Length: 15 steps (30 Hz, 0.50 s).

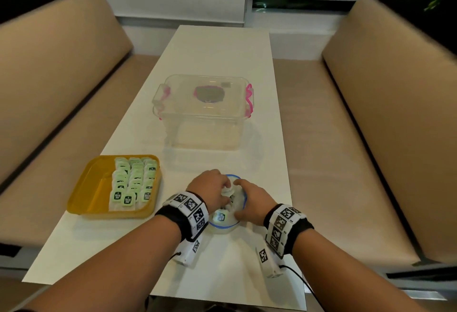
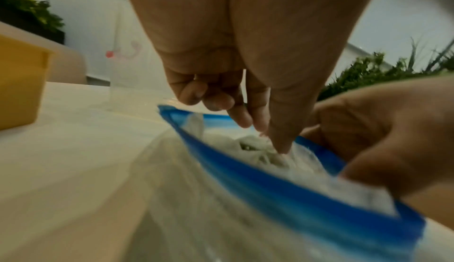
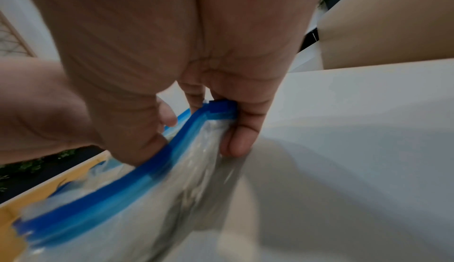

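A clear zip bag (image 1: 223, 228) with a blue rim (image 2: 270, 188) stands on the white table, close to me, with tea bags inside; one green label (image 1: 220, 217) shows through. My right hand (image 1: 252, 200) grips the rim (image 3: 147, 169), thumb inside and fingers outside, and holds the mouth wide. My left hand (image 1: 215, 185) reaches into the mouth from the left. Its thumb and forefinger (image 2: 277, 136) point down together onto a white tea bag (image 1: 228, 191), with the other fingers curled.
A yellow tray (image 1: 81, 195) with rows of green-labelled tea bags (image 1: 133, 183) lies left of the bag. A clear lidded box (image 1: 202, 114) with pink latches stands further back on the table (image 1: 222, 47). Beige benches flank both sides.
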Available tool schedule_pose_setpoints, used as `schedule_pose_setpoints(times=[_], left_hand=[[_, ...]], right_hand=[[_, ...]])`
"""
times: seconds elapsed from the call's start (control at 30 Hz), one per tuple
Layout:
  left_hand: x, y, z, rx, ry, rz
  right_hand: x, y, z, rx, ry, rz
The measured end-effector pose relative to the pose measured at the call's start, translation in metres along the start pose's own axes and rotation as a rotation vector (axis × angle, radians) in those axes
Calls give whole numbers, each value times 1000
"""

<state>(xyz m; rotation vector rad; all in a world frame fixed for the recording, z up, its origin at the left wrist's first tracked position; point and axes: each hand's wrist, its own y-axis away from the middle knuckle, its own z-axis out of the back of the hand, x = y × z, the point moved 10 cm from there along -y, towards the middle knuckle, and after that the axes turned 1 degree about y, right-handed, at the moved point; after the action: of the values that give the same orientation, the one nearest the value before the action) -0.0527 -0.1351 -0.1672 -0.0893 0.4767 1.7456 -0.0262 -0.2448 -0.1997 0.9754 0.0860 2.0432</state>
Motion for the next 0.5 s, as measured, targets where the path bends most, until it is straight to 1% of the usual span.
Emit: schedule_pose_setpoints(times=[0.1, 0.2, 0.37, 0.43, 0.5], left_hand=[[-1, -4, -9, 29, -80, 22], [1, -4, 1, -24, -54, 25], [13, 8, 33, -184, 184, 1], [16, 13, 44, -222, 314, -26], [17, 18, 55, -248, 416, -59]], right_hand=[[3, -2, 0, 8, 30, 20], [2, -3, 6, -13, 45, 29], [10, -2, 30, -158, -10, 86], [16, -3, 42, -244, -75, 129], [23, -4, 48, -283, -121, 161]])
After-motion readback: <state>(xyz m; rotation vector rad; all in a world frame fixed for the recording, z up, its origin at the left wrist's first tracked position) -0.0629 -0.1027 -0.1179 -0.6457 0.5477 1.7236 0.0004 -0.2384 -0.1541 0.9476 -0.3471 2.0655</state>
